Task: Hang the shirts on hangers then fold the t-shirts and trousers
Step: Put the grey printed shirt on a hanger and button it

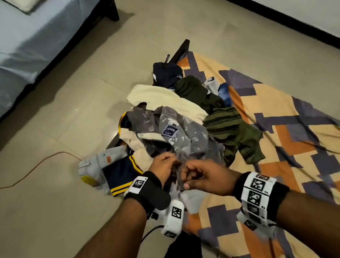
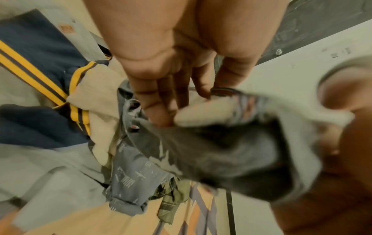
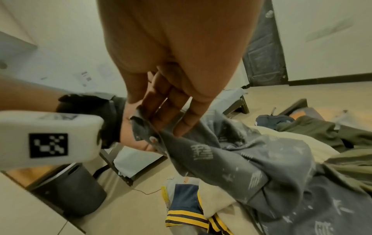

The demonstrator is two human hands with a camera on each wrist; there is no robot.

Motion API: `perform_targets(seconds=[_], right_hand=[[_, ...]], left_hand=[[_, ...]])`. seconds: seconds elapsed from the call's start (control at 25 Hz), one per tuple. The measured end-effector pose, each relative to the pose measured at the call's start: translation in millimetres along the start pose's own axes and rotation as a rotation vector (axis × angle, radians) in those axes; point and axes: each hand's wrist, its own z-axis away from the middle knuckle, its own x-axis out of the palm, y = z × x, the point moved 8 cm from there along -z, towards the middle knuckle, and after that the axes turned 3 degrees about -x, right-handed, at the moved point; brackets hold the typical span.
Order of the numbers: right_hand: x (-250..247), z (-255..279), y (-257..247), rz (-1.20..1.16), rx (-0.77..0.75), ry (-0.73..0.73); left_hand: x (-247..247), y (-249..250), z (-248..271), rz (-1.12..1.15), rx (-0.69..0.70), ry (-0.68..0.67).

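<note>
Hands meet at the near end of the clothes pile on the patterned mat (image 1: 286, 133): the left hand (image 1: 163, 167) and the right hand (image 1: 205, 178) both pinch the buttoned front edge of the grey printed shirt (image 1: 187, 133), which trails back over the heap near the mat's left edge. Looks like buttons are being worked before hanging. Next it needs lifting clear and a hanger, and none is plainly visible yet.
</note>
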Motion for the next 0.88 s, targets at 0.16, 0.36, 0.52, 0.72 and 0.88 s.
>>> perform_targets(seconds=[0.16, 0.36, 0.52, 0.72, 0.88], right_hand=[[-8.8, 20.4, -20.5, 0.42, -0.082, 0.189], [53.0, 4.8, -79.5, 1.012, -0.388, -0.179], [149.3, -11.6, -101.5, 1.455, -0.408, -0.612], [162.6, -9.3, -163.7, 1.03, -0.397, -0.401], [132.5, 23.0, -196.6, 0.79, -0.47, -0.081]], left_hand=[[-19.9, -13.4, 71.2, -0.018, 0.1, -0.003], [-28.9, -3.1, 197.9, -1.08, 0.467, -0.175], [-60.0, 16.4, 285.1, -1.366, 0.571, -0.069], [-156.6, 52.7, 347.1, -1.369, 0.648, 0.344], [-173.6, 91.3, 381.4, -1.325, 1.042, 0.497]])
